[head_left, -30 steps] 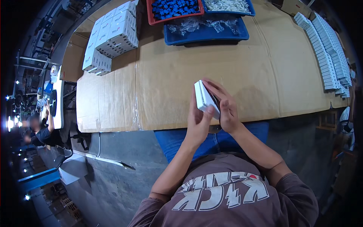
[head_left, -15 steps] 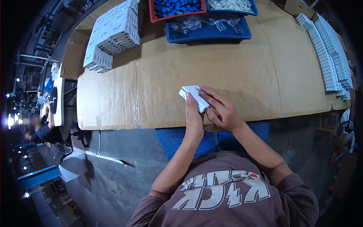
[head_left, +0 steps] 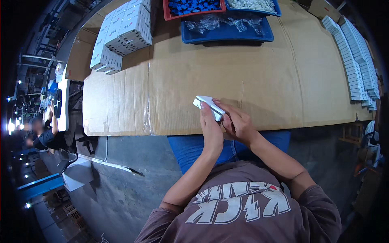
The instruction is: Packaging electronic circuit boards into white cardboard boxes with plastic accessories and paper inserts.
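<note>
Between my two hands, near the front edge of the table, is a small flat white box. My left hand grips it from the near left, with the thumb lying along its side. Curled against its right end and side are the fingers of my right hand. Parts of the box's underside and of both hands' fingers are hidden. The box is tilted, and one long edge with small dark marks faces left.
Cardboard covers the table. Stacked white boxes stand at the back left, and long rows of white boxes at the right. At the back are a red tray of blue pieces, a blue tray of whitish pieces and a blue tray of clear bags.
The white box has turned in my hands, and its side now shows more. My right fingers have closed in around its right end. Both hands sit slightly lower.
</note>
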Demonstrator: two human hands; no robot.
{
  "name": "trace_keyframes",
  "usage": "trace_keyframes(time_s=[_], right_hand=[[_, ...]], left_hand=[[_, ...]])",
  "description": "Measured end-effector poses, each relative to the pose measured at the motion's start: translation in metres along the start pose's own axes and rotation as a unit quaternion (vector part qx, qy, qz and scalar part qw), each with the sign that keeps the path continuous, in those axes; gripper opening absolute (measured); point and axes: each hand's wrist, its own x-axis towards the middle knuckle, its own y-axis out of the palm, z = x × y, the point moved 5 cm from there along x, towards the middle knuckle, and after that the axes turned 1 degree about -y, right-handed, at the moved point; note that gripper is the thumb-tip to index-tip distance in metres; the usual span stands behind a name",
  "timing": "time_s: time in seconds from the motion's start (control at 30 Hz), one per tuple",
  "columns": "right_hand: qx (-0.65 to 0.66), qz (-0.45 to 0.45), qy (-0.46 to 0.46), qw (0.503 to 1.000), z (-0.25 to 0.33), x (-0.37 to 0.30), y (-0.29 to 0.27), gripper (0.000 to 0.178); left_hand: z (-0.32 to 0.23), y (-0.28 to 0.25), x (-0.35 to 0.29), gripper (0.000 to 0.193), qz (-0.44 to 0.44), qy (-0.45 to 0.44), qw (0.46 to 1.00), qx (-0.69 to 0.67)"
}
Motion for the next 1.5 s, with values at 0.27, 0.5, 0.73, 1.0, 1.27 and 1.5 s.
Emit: trace_keyframes(time_s=[0.27,0.5,0.73,1.0,1.27,1.5], right_hand=[[0.153,0.033,0.042,0.987,-0.007,0.013,0.0,0.04],[0.452,0.044,0.416,0.788,-0.029,-0.002,-0.002,0.044],[0.415,-0.005,0.391,0.822,-0.029,0.0,-0.005,0.049],[0.283,-0.068,0.207,0.934,-0.012,0.002,-0.004,0.048],[0.21,-0.08,0.17,0.96,0.005,-0.015,-0.006,0.048],[0.147,-0.098,0.119,0.977,0.017,-0.014,-0.021,0.05]], left_hand=[[-0.013,-0.016,0.021,0.055,0.066,0.127,0.989,0.023],[-0.034,-0.013,0.019,0.12,0.207,0.305,0.889,0.273],[-0.04,0.001,0.007,0.111,0.253,0.303,0.884,0.251],[-0.029,0.02,0.011,0.065,0.201,0.151,0.965,0.074],[-0.036,0.036,-0.001,0.074,0.193,0.385,0.884,0.181],[-0.027,0.036,-0.008,0.082,0.205,0.352,0.907,0.106]])
